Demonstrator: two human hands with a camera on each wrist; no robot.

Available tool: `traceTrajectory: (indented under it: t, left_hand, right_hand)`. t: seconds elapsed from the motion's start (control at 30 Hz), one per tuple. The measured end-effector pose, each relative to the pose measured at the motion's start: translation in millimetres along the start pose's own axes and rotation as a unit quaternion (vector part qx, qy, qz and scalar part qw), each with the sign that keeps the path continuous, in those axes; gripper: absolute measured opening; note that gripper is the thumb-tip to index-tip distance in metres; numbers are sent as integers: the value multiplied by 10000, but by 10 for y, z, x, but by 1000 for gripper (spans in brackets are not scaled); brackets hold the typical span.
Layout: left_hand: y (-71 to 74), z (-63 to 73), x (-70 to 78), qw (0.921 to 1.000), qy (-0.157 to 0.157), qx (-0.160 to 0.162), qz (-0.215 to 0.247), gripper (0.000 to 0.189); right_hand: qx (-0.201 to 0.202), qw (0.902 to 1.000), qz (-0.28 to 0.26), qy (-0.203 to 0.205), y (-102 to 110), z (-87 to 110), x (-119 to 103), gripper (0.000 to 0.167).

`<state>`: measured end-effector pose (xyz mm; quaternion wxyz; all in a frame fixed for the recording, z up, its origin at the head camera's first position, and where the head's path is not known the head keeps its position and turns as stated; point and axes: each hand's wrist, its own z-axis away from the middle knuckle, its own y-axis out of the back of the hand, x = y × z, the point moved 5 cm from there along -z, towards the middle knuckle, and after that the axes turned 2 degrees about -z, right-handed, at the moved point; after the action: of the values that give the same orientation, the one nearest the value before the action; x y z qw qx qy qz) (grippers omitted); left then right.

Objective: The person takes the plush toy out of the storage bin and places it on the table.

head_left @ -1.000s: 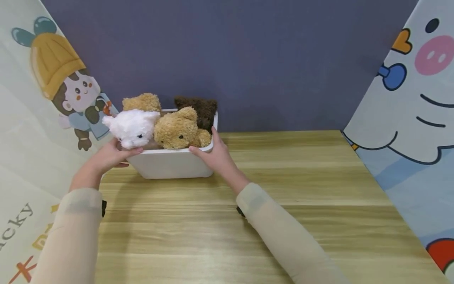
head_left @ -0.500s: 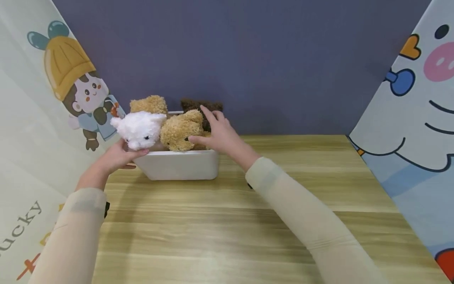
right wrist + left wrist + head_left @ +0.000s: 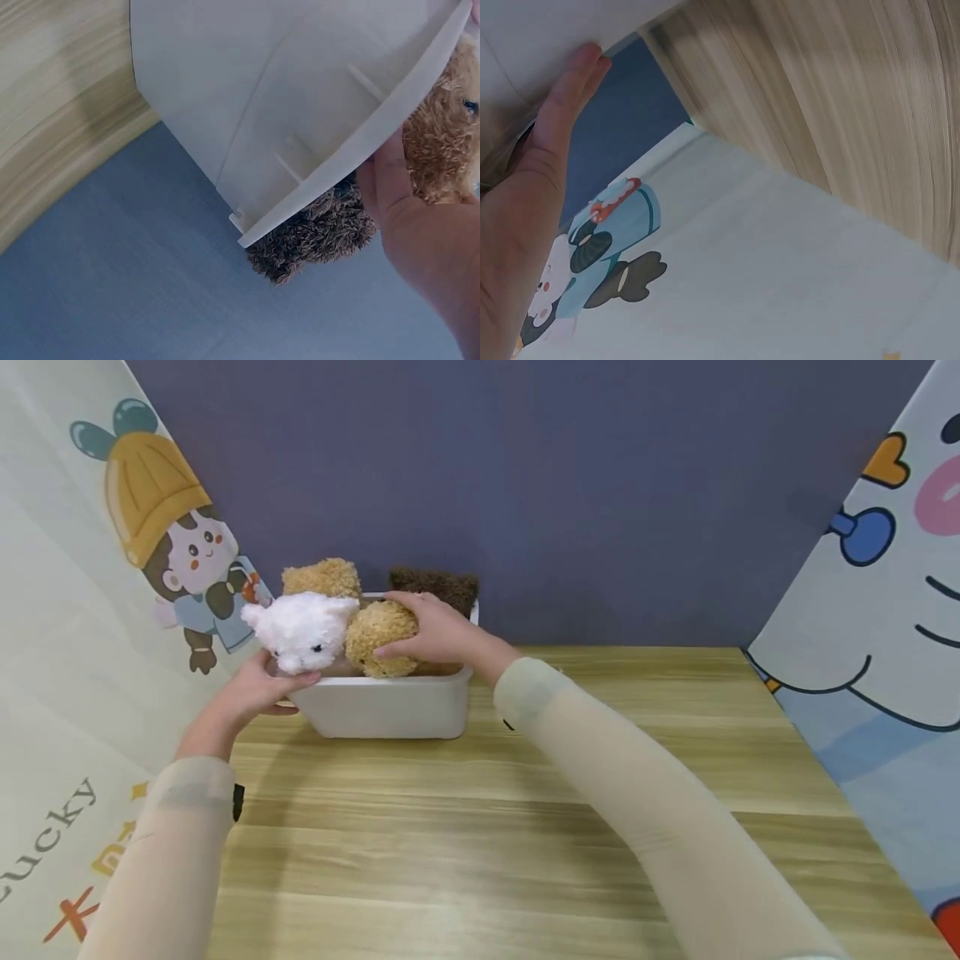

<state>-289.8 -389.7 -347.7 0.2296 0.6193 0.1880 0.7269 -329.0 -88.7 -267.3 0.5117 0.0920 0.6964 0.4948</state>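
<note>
A white plastic bin [image 3: 386, 714] full of plush toys stands against the back wall. With its thumb over the front rim and its fingers along the outer side, my left hand [image 3: 253, 692] holds the bin's left end. My right hand [image 3: 446, 631] grips the tan teddy bear [image 3: 380, 642] by the head, thumb in front and fingers behind. In the right wrist view, some fingers reach past the rim beside the bear. A white plush toy [image 3: 303, 633] leans at the left end, its lower part hidden in the bin.
Behind are another tan plush [image 3: 322, 578] at left and a dark brown plush [image 3: 438, 587] at right. The wooden table [image 3: 450, 843] meets a dark back wall [image 3: 540, 502]. Printed panels stand left [image 3: 52, 610] and right [image 3: 885, 635].
My right hand has left the bin's right rim, risen over the toys and moved left onto the tan teddy bear's head. The left hand keeps its hold on the bin.
</note>
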Motion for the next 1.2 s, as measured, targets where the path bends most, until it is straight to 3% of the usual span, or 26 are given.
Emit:
traceTrajectory:
  t: [0.47,0.73,1.2]
  left_hand:
    - [-64,31,5,9994,-39,63,335,112]
    - [-16,19,-26,9995,-115,176,223,111]
    - [-3,18,-35,9997,-76,135,187,109]
  right_hand:
    - [187,9997,-127,-135,-71,-51,89,98]
    - [351,9991,-240,-30,-93,-98,94,93]
    - [511,9957,-735,-223,-78,-76,101,84]
